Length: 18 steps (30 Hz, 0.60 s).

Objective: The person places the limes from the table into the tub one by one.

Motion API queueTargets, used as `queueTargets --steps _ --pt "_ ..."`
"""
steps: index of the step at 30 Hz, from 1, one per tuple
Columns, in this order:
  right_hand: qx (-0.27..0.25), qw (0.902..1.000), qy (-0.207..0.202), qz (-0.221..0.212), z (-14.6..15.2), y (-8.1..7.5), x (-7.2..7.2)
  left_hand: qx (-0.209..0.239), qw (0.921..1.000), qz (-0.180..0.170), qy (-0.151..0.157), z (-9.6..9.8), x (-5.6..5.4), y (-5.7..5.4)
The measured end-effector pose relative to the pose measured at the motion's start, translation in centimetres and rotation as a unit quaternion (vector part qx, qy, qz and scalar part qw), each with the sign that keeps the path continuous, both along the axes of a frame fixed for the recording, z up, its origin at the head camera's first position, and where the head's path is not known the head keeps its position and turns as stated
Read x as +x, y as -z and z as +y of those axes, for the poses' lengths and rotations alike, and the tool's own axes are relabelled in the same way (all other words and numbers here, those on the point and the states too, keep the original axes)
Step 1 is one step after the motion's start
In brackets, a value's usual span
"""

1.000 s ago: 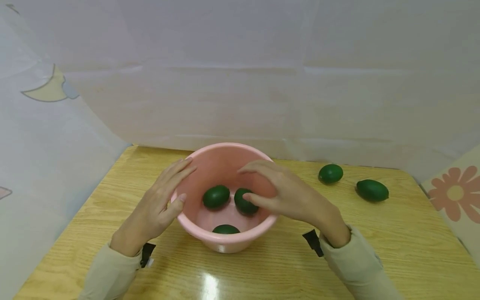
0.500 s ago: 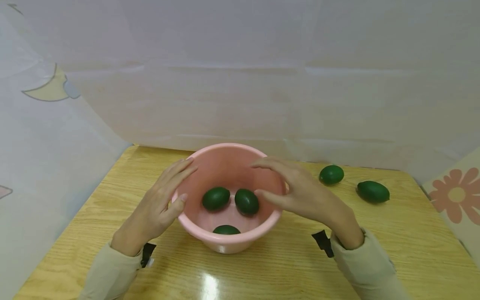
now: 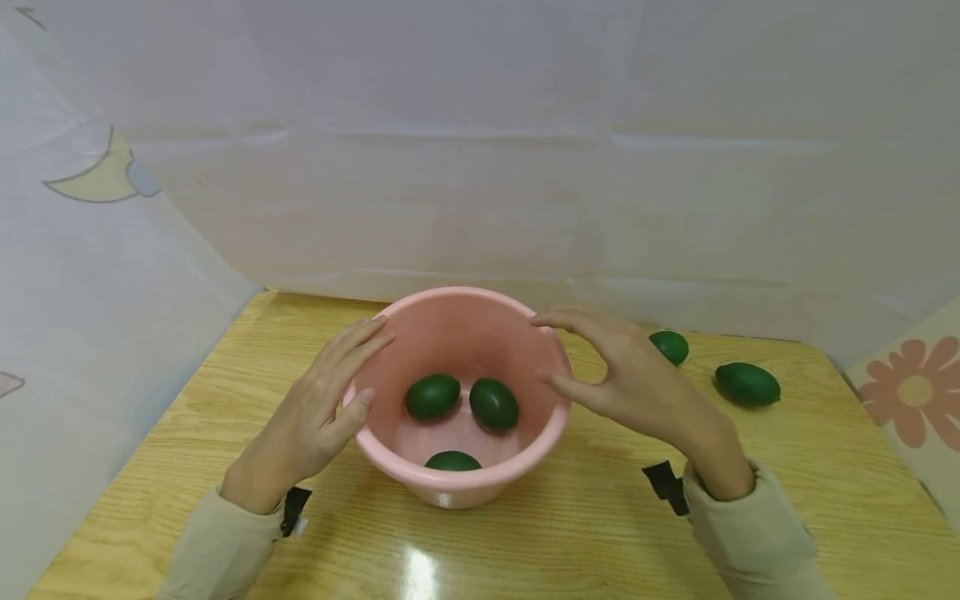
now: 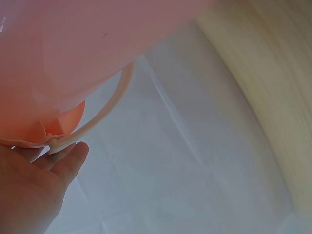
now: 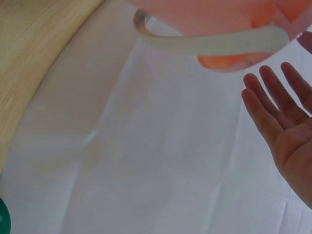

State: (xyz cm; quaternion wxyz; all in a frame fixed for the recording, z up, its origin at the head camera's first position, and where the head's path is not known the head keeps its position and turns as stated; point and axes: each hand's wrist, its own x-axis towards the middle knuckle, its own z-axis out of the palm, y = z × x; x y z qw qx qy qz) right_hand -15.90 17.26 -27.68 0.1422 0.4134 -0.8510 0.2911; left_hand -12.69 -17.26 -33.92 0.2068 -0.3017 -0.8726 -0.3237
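A pink bucket (image 3: pixel 457 492) stands upright on the table. Inside lie three dark green, lime-shaped fruits: one on the left (image 3: pixel 432 397), one on the right (image 3: pixel 494 405) and one near the front wall (image 3: pixel 453 461), partly hidden by the rim. My left hand (image 3: pixel 311 417) rests at the bucket's left rim with its fingers fairly straight; the left wrist view has its fingertips beside the pale handle (image 4: pixel 105 112). Holding nothing, my right hand (image 3: pixel 637 367) hovers at the right rim, fingers spread. In the right wrist view this hand (image 5: pixel 287 126) appears apart from the bucket.
Two more green fruits lie on the wooden table (image 3: pixel 585 533) at the right: one (image 3: pixel 675 346) partly behind my right hand, the other (image 3: pixel 747 384) farther right. White sheeting (image 3: pixel 480 192) hangs behind the table, and printed sheeting (image 3: pixel 97 275) stands at the left.
My right hand has moved out of the bucket to the right, away from the right-hand fruit inside. It now partly covers a fruit on the table. My left hand has stayed put.
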Motion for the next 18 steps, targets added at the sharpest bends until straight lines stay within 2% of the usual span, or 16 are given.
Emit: queueTargets --steps 4,18 --pt "-0.005 0.9999 0.006 0.014 0.7 -0.1 -0.1 -0.001 1.0 -0.002 0.0 0.0 0.0 0.0" --pt "0.014 0.9989 0.041 0.017 2.6 0.2 -0.4 0.0 1.0 0.001 0.001 0.0 0.0 0.0"
